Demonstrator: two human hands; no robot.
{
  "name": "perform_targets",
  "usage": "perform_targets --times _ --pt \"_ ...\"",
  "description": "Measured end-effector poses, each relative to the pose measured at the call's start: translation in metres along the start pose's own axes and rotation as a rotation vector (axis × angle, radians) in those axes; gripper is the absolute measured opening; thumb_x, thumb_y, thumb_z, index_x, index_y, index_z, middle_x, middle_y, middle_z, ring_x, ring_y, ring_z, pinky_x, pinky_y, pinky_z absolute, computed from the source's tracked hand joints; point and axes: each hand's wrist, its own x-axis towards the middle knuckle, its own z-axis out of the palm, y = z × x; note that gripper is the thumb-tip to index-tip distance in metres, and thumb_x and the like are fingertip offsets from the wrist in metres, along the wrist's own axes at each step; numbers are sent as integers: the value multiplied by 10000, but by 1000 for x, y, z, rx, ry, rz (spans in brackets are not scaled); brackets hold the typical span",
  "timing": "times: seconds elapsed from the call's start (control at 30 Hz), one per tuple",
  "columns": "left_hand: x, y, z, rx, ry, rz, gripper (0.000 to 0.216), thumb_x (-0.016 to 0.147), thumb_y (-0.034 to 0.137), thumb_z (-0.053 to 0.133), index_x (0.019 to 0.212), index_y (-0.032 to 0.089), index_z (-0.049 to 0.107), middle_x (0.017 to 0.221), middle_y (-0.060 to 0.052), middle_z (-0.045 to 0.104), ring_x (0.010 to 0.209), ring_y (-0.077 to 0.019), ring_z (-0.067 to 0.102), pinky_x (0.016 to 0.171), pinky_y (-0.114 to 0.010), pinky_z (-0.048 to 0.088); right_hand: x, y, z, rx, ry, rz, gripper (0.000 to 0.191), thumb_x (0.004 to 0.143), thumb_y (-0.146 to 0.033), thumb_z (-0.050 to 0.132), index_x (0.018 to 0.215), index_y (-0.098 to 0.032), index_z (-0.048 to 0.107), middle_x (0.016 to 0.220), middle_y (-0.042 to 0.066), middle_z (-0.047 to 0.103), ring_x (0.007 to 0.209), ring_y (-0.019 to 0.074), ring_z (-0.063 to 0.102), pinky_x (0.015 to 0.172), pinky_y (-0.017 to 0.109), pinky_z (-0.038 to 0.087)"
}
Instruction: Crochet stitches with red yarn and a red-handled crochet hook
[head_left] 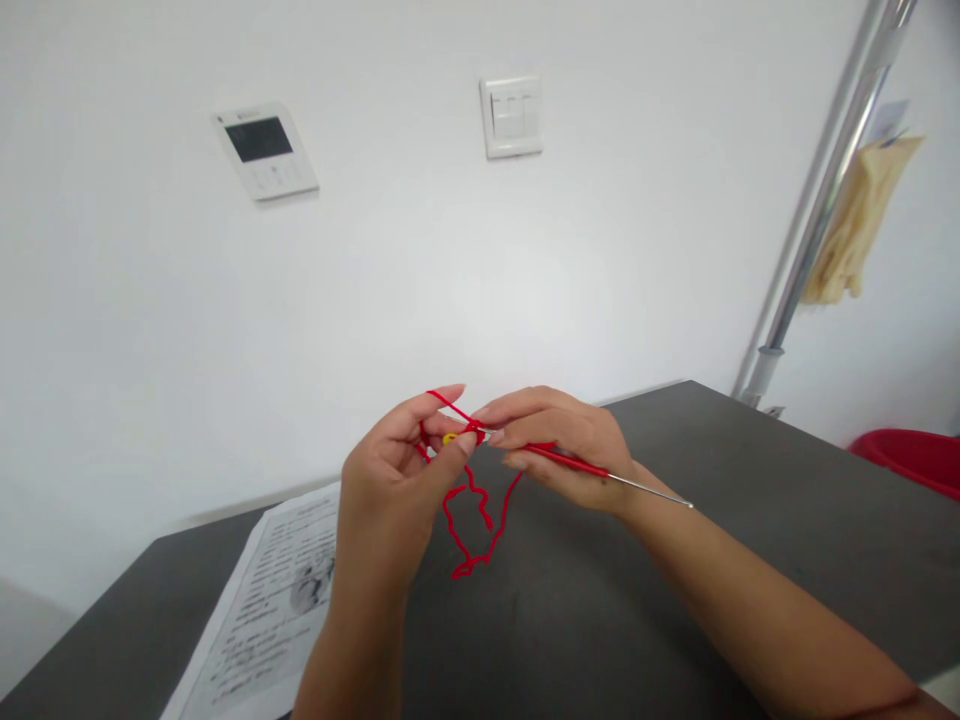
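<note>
Fingers [455, 464] of the left hand [384, 470] pinch a small red piece [474, 428] of yarn work, with the index finger raised and a taut strand running from it down to the piece; a bit of yellow [449, 439] shows beside the thumb; the right hand [574, 440] grips a hook [577, 463] by its red handle, one metal end meeting the piece, the other pointing back over the right wrist. The piece is held up above the surface [600, 620], near its far side; loose yarn [471, 564] trails below the hands, though whether it hangs or lies I cannot tell. The surface is dark grey and matt, its far edge along a white wall [637, 250]; on its left lies a printed sheet [274, 600] with a grey picture, partly hidden by the left forearm; on the wall are a panel [281, 175] with a dark screen and, to its right, a switch [516, 117]; at the right a metal pole [816, 230] stands aslant in view; past it hangs something pale yellow [862, 220], glove-like; a red basin [911, 460] shows beyond the surface's right edge.
</note>
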Motion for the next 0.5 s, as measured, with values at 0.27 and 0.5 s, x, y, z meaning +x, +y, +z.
perform_targets --times 0.27,0.5 --pt "6 -20 18 -314 3 -67 308 685 193 817 989 167 773 701 21 698 658 -114 622 677 -242 489 -14 12 29 -326 185 -129 155 991 -167 572 1144 -171 600 1113 146 660 1079 223 664 891 366 616" --pt "18 -30 2 409 69 309 227 848 198 682 1065 188 748 893 -36 723 812 -191 648 839 -329 497 -4 3 26 -284 86 39 120 966 -103 580 1066 -163 610 1047 142 718 1018 226 680 889 370 594"
